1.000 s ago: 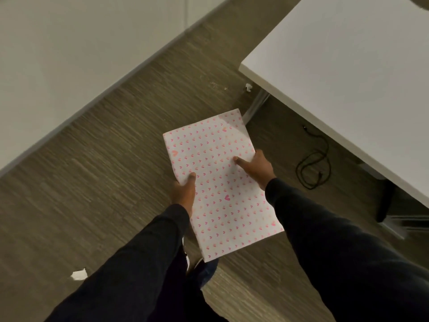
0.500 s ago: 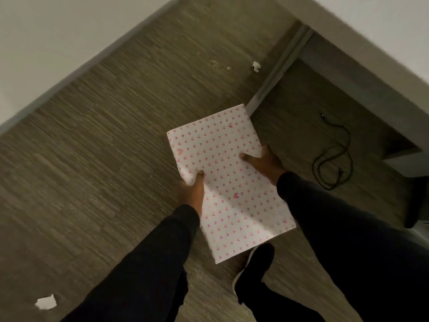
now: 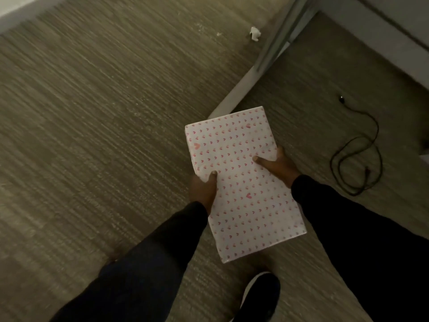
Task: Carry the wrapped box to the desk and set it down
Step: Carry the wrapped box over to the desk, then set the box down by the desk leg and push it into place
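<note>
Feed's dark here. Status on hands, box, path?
Left hand and right hand grip the heart-print wrapped box, above the floor. Desk leg just ahead; black cable on the floor, right.

Wrapped boxes: one wrapped box (image 3: 243, 182)
Hands: two, left hand (image 3: 203, 189) and right hand (image 3: 277, 168)
Black cables: one black cable (image 3: 357, 159)
Paper scraps: one paper scrap (image 3: 255, 33)
Shoes: one black shoe (image 3: 260, 296)

Both hands, left hand (image 3: 202, 190) and right hand (image 3: 279, 167), grip the heart-patterned wrapped box (image 3: 241, 180) above carpet (image 3: 97, 126).
</note>
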A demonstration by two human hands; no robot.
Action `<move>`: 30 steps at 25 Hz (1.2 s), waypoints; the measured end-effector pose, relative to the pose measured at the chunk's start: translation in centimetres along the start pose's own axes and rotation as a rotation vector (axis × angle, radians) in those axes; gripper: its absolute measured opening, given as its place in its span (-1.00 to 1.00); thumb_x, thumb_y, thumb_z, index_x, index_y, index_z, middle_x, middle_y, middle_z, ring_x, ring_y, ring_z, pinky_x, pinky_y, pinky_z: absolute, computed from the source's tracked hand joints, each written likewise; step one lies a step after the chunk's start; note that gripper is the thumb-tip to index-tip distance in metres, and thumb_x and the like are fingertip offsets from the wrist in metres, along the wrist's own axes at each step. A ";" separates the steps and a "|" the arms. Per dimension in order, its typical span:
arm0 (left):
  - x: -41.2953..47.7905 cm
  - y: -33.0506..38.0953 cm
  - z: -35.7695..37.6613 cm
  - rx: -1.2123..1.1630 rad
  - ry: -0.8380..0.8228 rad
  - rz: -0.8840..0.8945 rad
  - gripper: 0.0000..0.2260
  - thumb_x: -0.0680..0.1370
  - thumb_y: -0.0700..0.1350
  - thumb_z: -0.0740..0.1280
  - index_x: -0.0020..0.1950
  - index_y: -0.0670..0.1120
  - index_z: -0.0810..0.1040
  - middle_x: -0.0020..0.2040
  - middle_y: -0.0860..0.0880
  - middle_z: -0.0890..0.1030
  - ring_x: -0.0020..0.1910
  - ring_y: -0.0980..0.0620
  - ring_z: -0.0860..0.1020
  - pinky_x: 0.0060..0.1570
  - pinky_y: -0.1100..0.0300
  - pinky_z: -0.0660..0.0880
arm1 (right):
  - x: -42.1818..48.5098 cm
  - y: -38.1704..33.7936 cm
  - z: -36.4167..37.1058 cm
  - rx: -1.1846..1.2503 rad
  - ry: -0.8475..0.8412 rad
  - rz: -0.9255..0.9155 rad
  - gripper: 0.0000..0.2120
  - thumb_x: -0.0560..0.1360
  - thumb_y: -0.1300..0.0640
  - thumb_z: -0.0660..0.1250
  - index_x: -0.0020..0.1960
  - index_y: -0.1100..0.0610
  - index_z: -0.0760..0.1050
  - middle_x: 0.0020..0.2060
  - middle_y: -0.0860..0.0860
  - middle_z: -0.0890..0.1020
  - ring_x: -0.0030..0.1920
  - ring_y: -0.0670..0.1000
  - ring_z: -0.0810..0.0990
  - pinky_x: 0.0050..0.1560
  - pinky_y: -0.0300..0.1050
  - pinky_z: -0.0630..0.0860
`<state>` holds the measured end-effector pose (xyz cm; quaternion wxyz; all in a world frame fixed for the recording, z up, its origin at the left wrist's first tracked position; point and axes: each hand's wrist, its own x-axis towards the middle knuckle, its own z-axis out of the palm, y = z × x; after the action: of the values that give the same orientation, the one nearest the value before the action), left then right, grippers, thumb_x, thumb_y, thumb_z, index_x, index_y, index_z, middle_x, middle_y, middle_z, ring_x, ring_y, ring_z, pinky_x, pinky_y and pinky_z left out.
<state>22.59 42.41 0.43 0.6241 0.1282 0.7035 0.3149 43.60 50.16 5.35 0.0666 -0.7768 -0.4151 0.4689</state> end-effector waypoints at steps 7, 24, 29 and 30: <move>7.9 -4.1 8.3 0.068 -0.109 0.135 -0.39 0.55 0.12 0.43 0.53 -0.04 0.35 0.42 -0.08 0.52 0.35 -0.13 0.53 0.28 -0.11 0.54 | 9.9 6.7 -2.7 -0.011 0.106 0.013 0.06 0.34 -0.40 0.44 0.61 -0.01 0.00 0.53 0.06 0.32 0.41 0.19 0.42 0.35 0.17 0.43; 13.7 0.5 21.9 0.199 -0.340 0.367 -0.37 0.62 0.08 0.36 0.61 -0.06 0.22 0.54 -0.12 0.40 0.49 -0.15 0.41 0.38 -0.03 0.43 | 17.8 12.7 -12.7 -0.181 0.367 0.063 0.22 0.15 -0.66 0.26 0.61 -0.14 -0.09 0.59 0.12 0.14 0.53 0.30 0.22 0.43 0.34 0.28; 9.8 -3.4 20.8 1.074 -0.273 1.004 0.14 0.37 0.56 0.24 0.65 0.06 -0.33 0.63 -0.19 -0.40 0.61 -0.24 -0.33 0.57 -0.26 -0.19 | 18.2 13.6 -12.6 -0.151 0.398 0.115 0.05 0.37 -0.54 0.20 0.63 -0.12 -0.21 0.61 0.23 0.05 0.56 0.34 0.12 0.49 0.28 0.17; 9.5 -4.3 20.4 1.253 -0.356 1.155 0.18 0.33 0.59 0.24 0.65 0.06 -0.34 0.61 -0.18 -0.46 0.58 -0.24 -0.42 0.55 -0.33 -0.24 | 18.5 13.6 -12.7 -0.152 0.398 0.112 0.04 0.38 -0.54 0.19 0.63 -0.12 -0.23 0.61 0.23 0.04 0.56 0.34 0.12 0.49 0.27 0.16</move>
<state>41.27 50.35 -10.22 0.2819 0.8322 0.4641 0.1125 65.46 58.09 -6.86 0.0623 -0.8786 -0.3841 0.2767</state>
